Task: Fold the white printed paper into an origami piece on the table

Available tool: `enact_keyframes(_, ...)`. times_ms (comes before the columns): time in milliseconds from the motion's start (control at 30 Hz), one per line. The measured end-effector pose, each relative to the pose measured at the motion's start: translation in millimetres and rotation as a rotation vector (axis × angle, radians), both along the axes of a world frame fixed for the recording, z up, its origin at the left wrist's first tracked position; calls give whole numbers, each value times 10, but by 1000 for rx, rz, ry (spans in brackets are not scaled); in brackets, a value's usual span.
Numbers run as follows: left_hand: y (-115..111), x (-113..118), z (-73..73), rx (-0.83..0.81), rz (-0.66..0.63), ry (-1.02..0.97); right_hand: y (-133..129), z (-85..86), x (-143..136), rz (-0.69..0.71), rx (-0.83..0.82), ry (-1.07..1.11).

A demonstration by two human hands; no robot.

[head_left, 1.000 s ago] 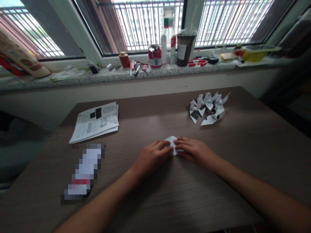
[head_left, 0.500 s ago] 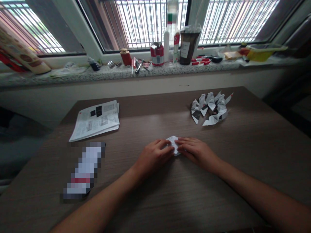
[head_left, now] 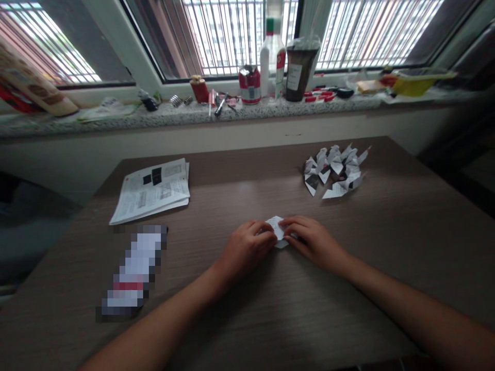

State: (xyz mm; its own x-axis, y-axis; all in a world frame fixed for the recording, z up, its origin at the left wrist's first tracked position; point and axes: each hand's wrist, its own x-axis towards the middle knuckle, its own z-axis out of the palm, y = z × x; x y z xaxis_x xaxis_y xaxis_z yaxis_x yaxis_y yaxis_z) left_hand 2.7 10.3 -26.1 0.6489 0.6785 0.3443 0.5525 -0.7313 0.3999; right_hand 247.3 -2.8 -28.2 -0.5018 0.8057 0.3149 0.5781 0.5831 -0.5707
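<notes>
A small folded piece of printed white paper point(head_left: 277, 226) lies on the brown table between my hands. My left hand point(head_left: 249, 247) is closed on its left side, thumb and fingers curled at the edge. From the right, my right hand point(head_left: 311, 237) grips the opposite edge with bent fingers and thumb. My fingers hide part of both side edges. Beyond my right hand sits a ring-like cluster of folded paper pieces point(head_left: 336, 167), pointed and standing up. To the far left lies a stack of printed sheets point(head_left: 154, 190).
A pixelated, phone-like flat object point(head_left: 133, 270) lies left of my left forearm. On the granite windowsill point(head_left: 166, 118) stand a red can point(head_left: 249, 85), a clear bottle point(head_left: 270, 67), a dark drink cup point(head_left: 297, 72) and a yellow container point(head_left: 413, 82).
The fingers of both hands have bent more and lifted slightly at the paper's edges. The paper stays in nearly the same spot, with a lower flap showing more.
</notes>
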Motion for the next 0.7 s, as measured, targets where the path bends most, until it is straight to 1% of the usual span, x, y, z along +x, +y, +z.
enact_keyframes(133, -8, 47, 18, -99, 67, -59, 11, -13, -29, -27, -32, 37)
enact_keyframes(233, -6, 67, 36, -150, 75, -85, 18, -11, -39, -29, -51, 56)
enact_keyframes(500, 30, 107, 16, -221, 101, -158, 21, 27, -60, -60, -71, 91)
enact_keyframes(700, 42, 133, 8, -251, 111, -180, 37, 16, -80, -78, -55, 87)
